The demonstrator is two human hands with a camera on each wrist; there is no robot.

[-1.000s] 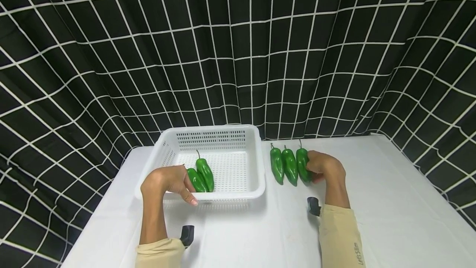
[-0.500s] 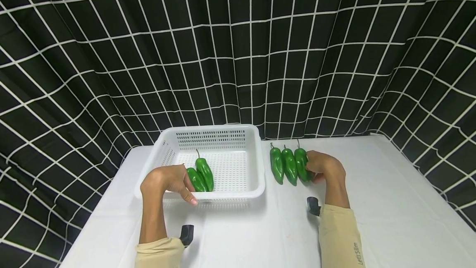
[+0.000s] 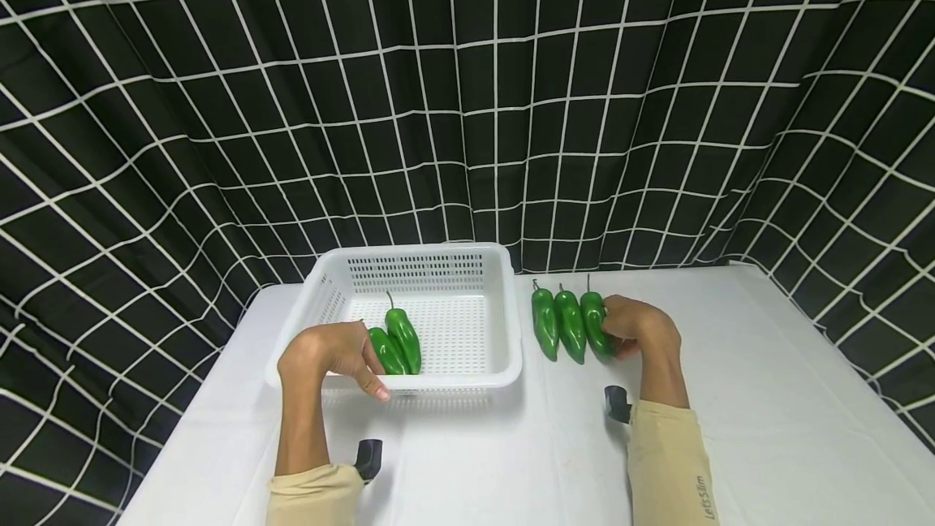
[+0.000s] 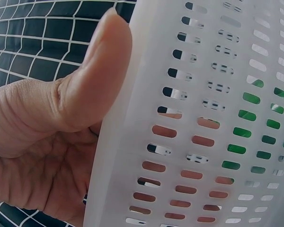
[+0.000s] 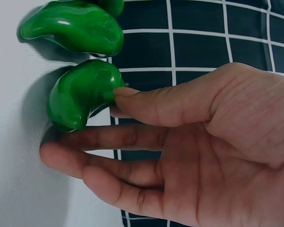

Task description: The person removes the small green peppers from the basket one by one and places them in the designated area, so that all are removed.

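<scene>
My left hand [image 3: 336, 355] grips the near rim of a white perforated plastic basket [image 3: 504, 347] at its left corner. In the left wrist view its thumb [image 4: 109, 61] lies along the outer wall, and fingers show through the slots. Two green peppers [image 3: 403, 339] lie in the basket beside that hand. To the right, my right hand [image 3: 639, 329] holds the side of the rightmost green pepper [image 3: 593, 319] on the table. The right wrist view shows the thumb [image 5: 146, 104] on that pepper [image 5: 78, 97], other fingers bent alongside it.
Left of the held pepper, a middle green pepper [image 3: 570, 327] and a left green pepper [image 3: 544, 323] lie in a row, stems away from me. A white cloth covers the table [image 3: 767, 396]. A black curtain with white grid lines [image 3: 467, 104] surrounds the back and sides.
The rightmost pepper's stem end shifts slightly left, then back right, under the right hand. The left hand and basket stay in place.
</scene>
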